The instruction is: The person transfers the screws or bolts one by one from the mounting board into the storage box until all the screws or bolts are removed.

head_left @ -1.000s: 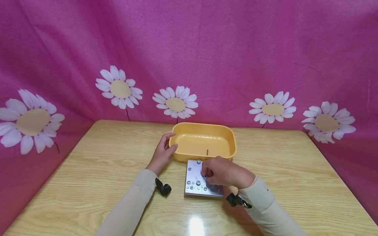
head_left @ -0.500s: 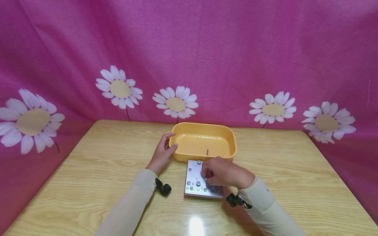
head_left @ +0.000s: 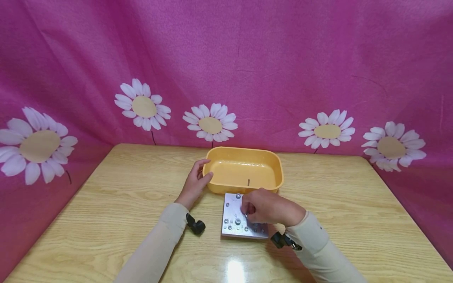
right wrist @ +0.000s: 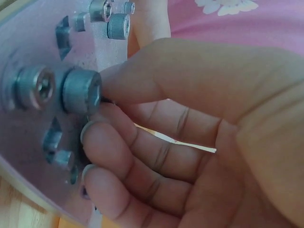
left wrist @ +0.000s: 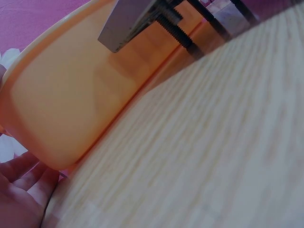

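In the head view, my left hand (head_left: 193,185) holds the left end of a yellow plastic basin (head_left: 279,162), thumb by the rim. A silver metal plate (head_left: 232,212) with several socket-head bolts lies just in front of it. In the left wrist view, threaded bolt shafts (left wrist: 173,34) stick out beneath the plate. My right hand (head_left: 270,207) is over the plate's right half. Thumb and forefinger pinch what looks like a bolt, mostly hidden, beside a knurled bolt head (right wrist: 81,91). Its other fingers curl close to the plate.
One thin dark pin (head_left: 248,182) lies inside the basin near its front wall. Everything stands on a wood-grain table (head_left: 329,188). A pink curtain (head_left: 269,70) with white flowers surrounds the table's back and sides.
The plate has shifted slightly toward me under the right hand. Neither hand has visibly changed place, and the basin stays where it was.
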Available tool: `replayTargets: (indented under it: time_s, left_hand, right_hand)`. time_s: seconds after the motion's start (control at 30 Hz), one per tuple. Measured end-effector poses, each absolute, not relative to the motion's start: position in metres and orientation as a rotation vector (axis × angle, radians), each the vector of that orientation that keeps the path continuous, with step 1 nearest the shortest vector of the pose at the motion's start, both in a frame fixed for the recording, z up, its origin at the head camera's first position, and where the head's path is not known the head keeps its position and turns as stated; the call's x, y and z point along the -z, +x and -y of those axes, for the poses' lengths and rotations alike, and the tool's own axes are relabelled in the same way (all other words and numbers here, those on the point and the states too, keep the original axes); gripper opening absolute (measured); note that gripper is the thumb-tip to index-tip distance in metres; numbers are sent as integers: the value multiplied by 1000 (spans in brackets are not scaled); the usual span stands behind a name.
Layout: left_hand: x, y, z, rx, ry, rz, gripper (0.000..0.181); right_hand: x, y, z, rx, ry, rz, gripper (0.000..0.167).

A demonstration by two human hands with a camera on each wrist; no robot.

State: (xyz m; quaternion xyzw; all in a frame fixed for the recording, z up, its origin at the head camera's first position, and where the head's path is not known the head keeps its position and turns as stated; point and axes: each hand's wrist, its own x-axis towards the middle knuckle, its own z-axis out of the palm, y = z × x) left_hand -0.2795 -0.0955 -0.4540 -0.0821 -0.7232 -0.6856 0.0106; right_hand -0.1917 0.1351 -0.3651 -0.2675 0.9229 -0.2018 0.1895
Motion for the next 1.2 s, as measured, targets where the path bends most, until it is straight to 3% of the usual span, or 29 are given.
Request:
replayTargets:
  time_s: [1.2]
  left_hand:
    - [458,-281,95,2099,-234,2269,44]
  right_hand:
    - [362,-190,-132,542,-731,-2595,16]
